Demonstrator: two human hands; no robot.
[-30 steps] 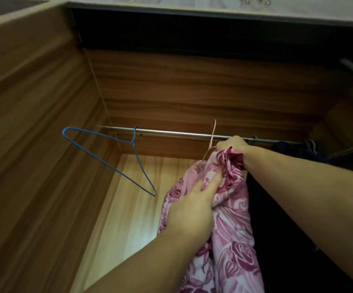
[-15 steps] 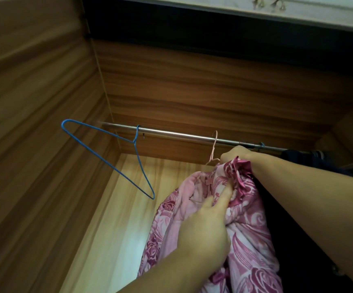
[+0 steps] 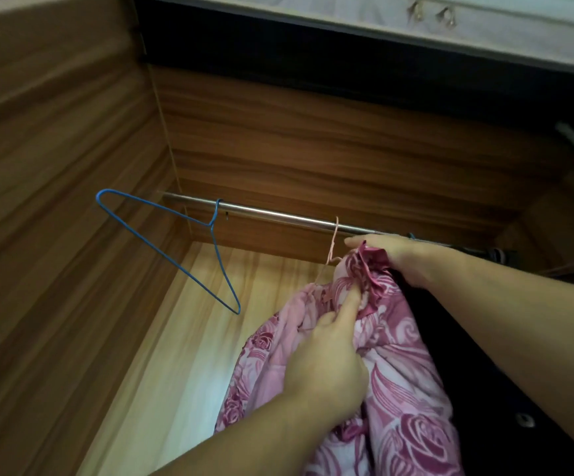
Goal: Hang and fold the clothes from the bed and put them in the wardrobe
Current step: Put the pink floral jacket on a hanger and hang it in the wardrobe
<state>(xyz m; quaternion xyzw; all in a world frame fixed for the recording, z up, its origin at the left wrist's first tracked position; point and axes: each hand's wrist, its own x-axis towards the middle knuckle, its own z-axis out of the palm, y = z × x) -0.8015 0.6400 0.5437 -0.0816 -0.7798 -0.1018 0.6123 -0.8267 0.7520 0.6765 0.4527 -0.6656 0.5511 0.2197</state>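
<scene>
Pink hanger hook (image 3: pixel 335 235) now sits on the rail (image 3: pixel 278 215). Left hand (image 3: pixel 326 365) pinches the one pink floral garment (image 3: pixel 392 372), forefinger out; right hand (image 3: pixel 395 255) clamps its top. Two hangers: pink, plus an empty blue hanger (image 3: pixel 175 242) far left.

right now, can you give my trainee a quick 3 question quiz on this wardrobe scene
1. True or false: the blue hanger on the rail carries a garment.
2. Multiple choice: the pink hanger hooks the rail where? A) left of the blue hanger B) between the blue hanger and the right hand C) it is off the rail
3. Fill in: the left hand presses a finger into the ____ floral garment.

Key: 1 false, it hangs bare. 2 B. 3 pink.
</scene>
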